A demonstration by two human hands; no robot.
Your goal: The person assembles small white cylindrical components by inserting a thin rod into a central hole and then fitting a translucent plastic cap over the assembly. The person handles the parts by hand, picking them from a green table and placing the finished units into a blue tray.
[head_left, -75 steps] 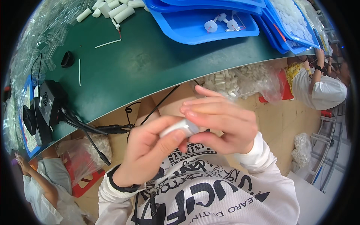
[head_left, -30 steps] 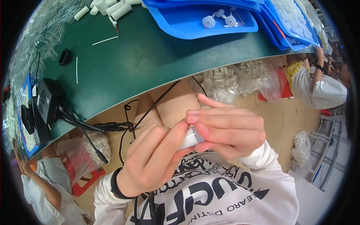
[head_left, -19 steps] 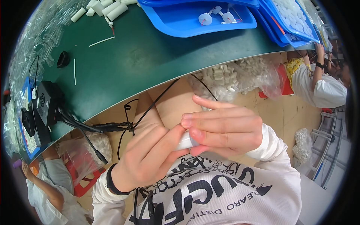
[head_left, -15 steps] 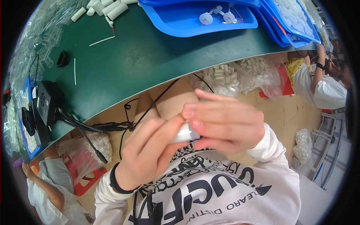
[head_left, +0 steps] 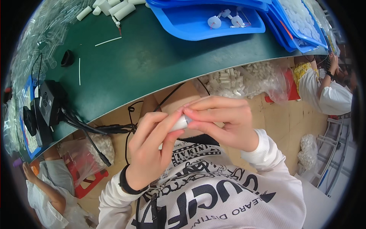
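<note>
Over my lap, just off the table's near edge, both hands meet at a small white cylinder (head_left: 180, 124). My left hand (head_left: 152, 141) has its fingers and thumb wrapped round the cylinder's body. At its right end, the fingertips and thumb of my right hand (head_left: 225, 118) pinch together. That end looks greyish or see-through, and my fingers cover part of it. On the green table (head_left: 141, 65) ahead lie two thin white sticks, one of them this upright stick (head_left: 79, 71), and a small black ring-like piece (head_left: 67, 58).
White cylinders (head_left: 124, 11) lie at the back left beside clear plastic tubes (head_left: 34, 49). A blue tray (head_left: 183, 32) holds white discs. A black device with cables (head_left: 49, 103) stands left. Bags of white parts (head_left: 228, 82) sit below the table. Co-workers sit left and right.
My right hand has drawn up from spread, blurred fingers to a pinch at the cylinder's end. Both hands have moved slightly up and left. The view has shifted a little.
</note>
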